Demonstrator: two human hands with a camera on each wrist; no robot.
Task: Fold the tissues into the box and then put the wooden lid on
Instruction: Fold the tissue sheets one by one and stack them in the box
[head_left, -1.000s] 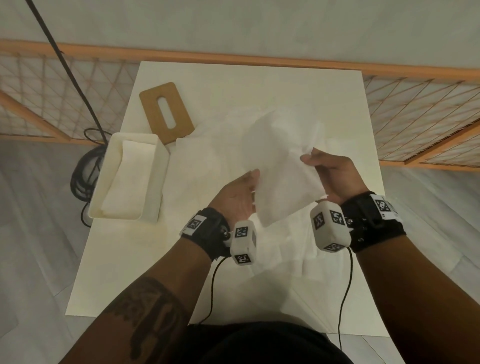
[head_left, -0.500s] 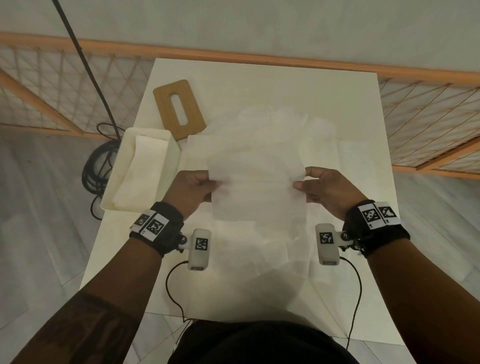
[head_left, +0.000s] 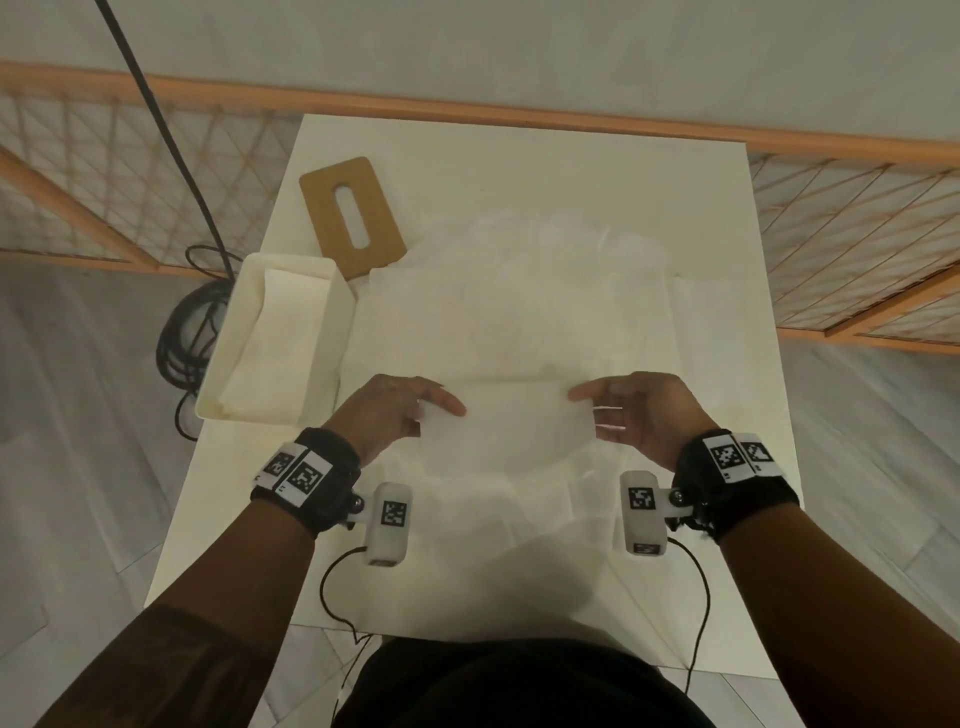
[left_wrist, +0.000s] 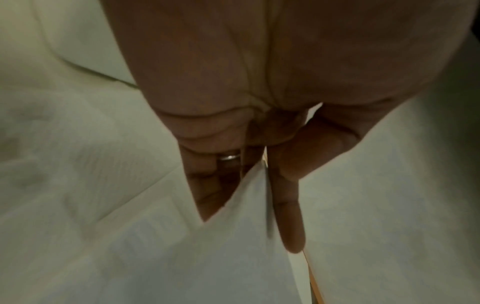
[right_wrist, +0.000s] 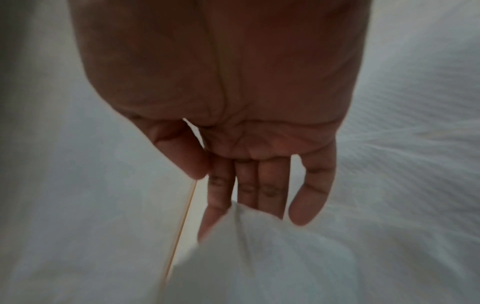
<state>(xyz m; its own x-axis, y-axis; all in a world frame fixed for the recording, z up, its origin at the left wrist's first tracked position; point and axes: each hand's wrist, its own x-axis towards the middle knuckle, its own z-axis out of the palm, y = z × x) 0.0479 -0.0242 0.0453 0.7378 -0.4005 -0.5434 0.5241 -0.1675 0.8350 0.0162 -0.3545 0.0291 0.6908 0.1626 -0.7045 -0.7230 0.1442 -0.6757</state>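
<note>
Between my hands, low over the table's middle, hangs one white tissue (head_left: 511, 415). My left hand (head_left: 415, 405) grips its left edge; the left wrist view shows the tissue (left_wrist: 233, 246) caught between the straight index finger and the curled fingers. My right hand (head_left: 602, 410) has straight fingers (right_wrist: 246, 195) and the tissue's right edge (right_wrist: 272, 257) lies over their tips, thumb apart. The white box (head_left: 332, 275) sits at the table's left edge with a folded tissue (head_left: 275, 338) in it. The wooden lid (head_left: 353, 218) with a slot lies flat behind the box.
Several loose tissues (head_left: 519, 312) lie spread over the white table (head_left: 519, 156) beyond my hands. A coiled black cable (head_left: 182, 332) lies on the floor left of the box. An orange railing (head_left: 519, 111) runs behind the table.
The tissue, held up and crumpled a second ago, has been stretched out flat between my hands and lowered towards the table. My right fingers have straightened out of their pinch.
</note>
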